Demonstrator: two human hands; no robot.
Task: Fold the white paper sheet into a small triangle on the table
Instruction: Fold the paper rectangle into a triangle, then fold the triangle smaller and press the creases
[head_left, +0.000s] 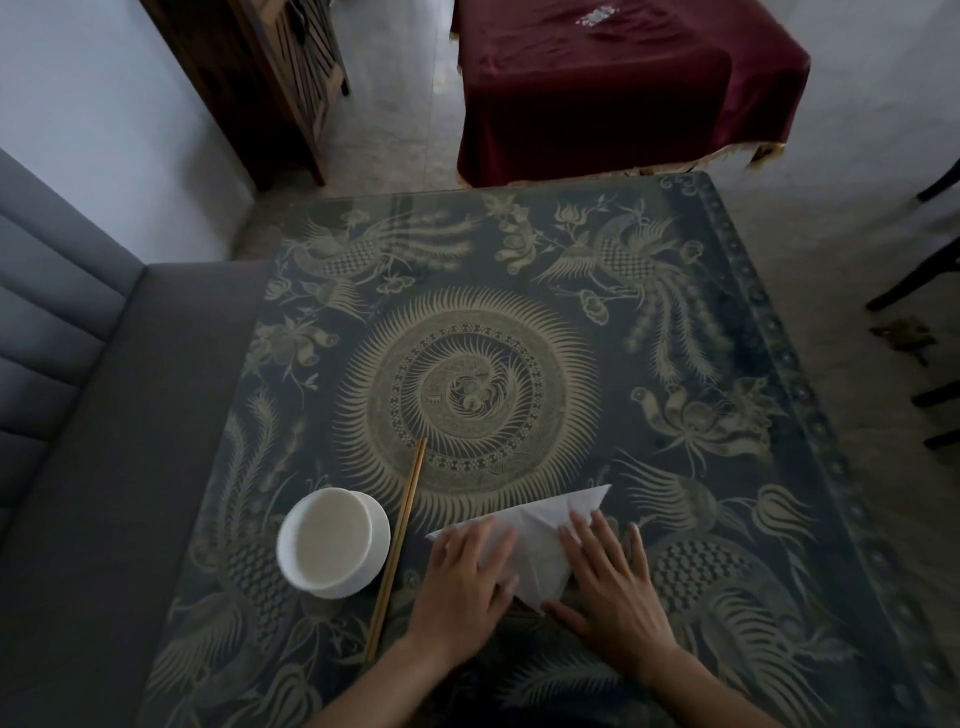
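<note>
Paper (524, 540) already partly folded w/ visible creases, lying near table (779, 322) front edge right of chopsticks (399, 545) + bowl (332, 543); left hand (465, 577) & right hand (610, 582) both flat, pressing it down, nothing gripped; prob more folds left before small triangle.

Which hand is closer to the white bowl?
The left hand. It rests flat on the white paper, just past the chopsticks from the white bowl. The right hand presses the paper's far side, farther away.
</note>
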